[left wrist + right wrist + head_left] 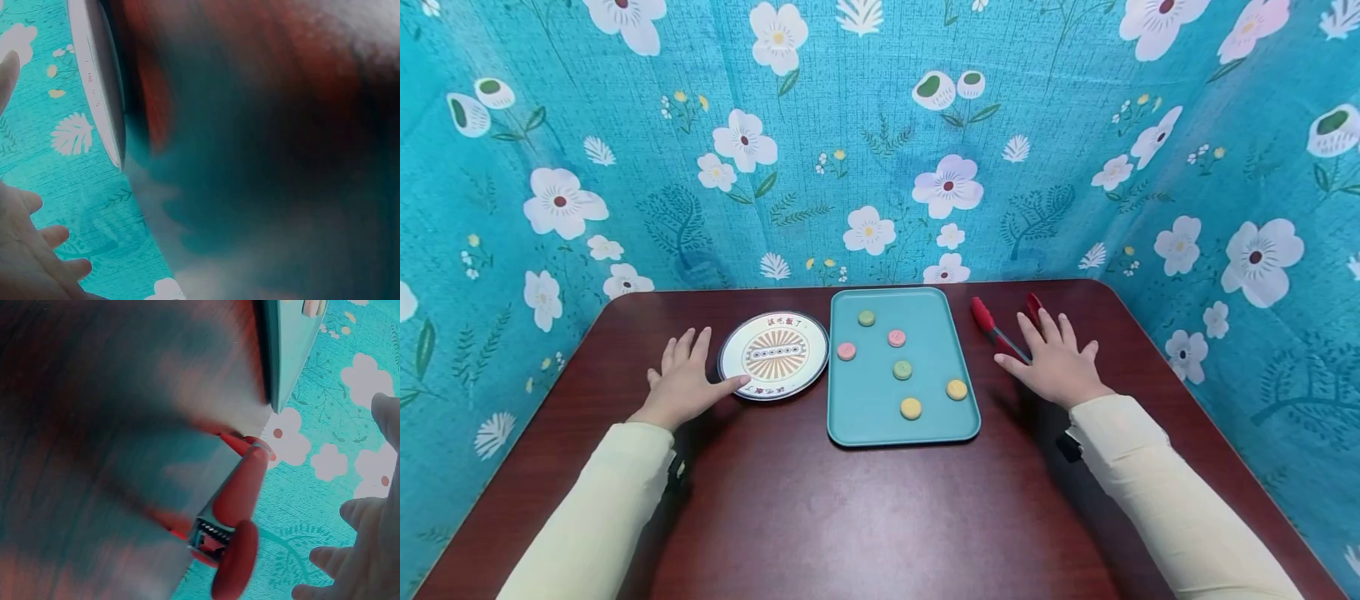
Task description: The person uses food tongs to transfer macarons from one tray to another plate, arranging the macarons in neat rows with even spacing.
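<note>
My left hand (682,382) hovers with spread fingers by a round white plate (806,367) that has a dark rim and printed characters. In the head view its thumb overlaps the plate's edge; touching or apart, I cannot tell. Fingers straight and apart, my right hand (1057,360) is over red-and-metal tongs (982,317), partly hiding them. The right wrist view shows the tongs (240,494) lying beside the hand (369,544), not gripped. Between both hands lies a blue-green tray (868,421) with several small round macaron-like sweets, including a green one (902,370).
Pink (897,337) and yellow (911,408) sweets lie scattered on the tray. Everything stands on a dark brown table (865,517). A turquoise flowered cloth (820,167) rises behind and at both sides of it.
</note>
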`<state>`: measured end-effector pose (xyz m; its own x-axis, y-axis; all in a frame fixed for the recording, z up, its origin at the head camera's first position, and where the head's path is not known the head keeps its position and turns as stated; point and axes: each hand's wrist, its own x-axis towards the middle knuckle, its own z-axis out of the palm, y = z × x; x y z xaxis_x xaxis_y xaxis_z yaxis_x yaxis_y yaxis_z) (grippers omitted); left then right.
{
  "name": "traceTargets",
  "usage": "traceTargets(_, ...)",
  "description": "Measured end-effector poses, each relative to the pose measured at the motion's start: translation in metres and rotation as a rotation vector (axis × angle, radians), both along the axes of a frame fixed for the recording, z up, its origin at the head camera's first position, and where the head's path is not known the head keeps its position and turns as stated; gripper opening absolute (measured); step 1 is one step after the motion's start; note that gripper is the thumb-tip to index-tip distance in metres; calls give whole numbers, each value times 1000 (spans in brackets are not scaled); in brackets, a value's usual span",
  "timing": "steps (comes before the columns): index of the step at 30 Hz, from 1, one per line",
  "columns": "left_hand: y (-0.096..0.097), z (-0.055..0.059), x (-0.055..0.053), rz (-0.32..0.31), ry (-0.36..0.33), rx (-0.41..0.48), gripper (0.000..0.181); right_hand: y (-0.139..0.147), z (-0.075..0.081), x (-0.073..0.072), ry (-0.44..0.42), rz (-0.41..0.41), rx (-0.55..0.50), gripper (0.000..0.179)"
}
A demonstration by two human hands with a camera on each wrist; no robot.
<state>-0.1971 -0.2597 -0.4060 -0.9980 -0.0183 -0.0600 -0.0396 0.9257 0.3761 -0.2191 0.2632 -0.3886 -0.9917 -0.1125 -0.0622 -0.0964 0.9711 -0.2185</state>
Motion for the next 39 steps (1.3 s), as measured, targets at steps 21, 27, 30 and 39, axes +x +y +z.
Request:
traceTargets(21, -13, -12, -1, -9, -37, 44, 115, 8, -13, 0, 30, -61, -64, 92)
traceTargets(27, -11, -14, -7, -14, -48, 45, 115, 12, -16, -1, 12, -99, -81, 93)
traceTargets(30, -11, -16, -9, -10, -55, 41, 115, 13, -17, -2, 4, -107, -84, 92)
traceTargets(39, -10, -19, -11, -18, -91, 46, 116, 15, -23, -5, 9, -112, -103, 92)
